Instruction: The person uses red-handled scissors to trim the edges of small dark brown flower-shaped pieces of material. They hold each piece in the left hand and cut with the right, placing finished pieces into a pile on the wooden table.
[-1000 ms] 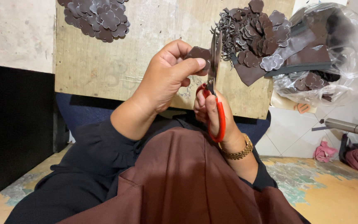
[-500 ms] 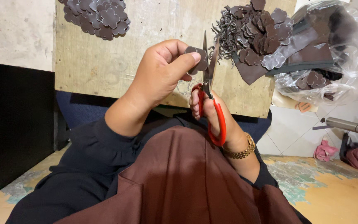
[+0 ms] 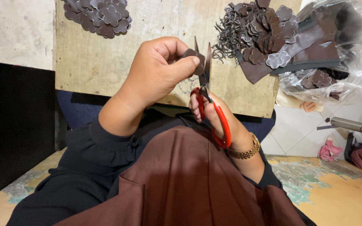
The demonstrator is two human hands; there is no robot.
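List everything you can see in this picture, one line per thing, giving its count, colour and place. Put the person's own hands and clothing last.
small cut piece: one, dark brown, pinched in the left fingers at the scissor blades
scissors: one pair, red handles, in the right hand, blades apart
wooden board: one, pale, behind the hands
flower-shaped pieces: a pile, dark brown, board's top left
cut shapes and scraps: a heap, dark brown, board's top right
plastic bag: one, clear, far right
cloth: one, pink, floor at right
watch: one, gold, right wrist
left hand: holding the piece
right hand: in the scissor handles
sleeves: dark navy
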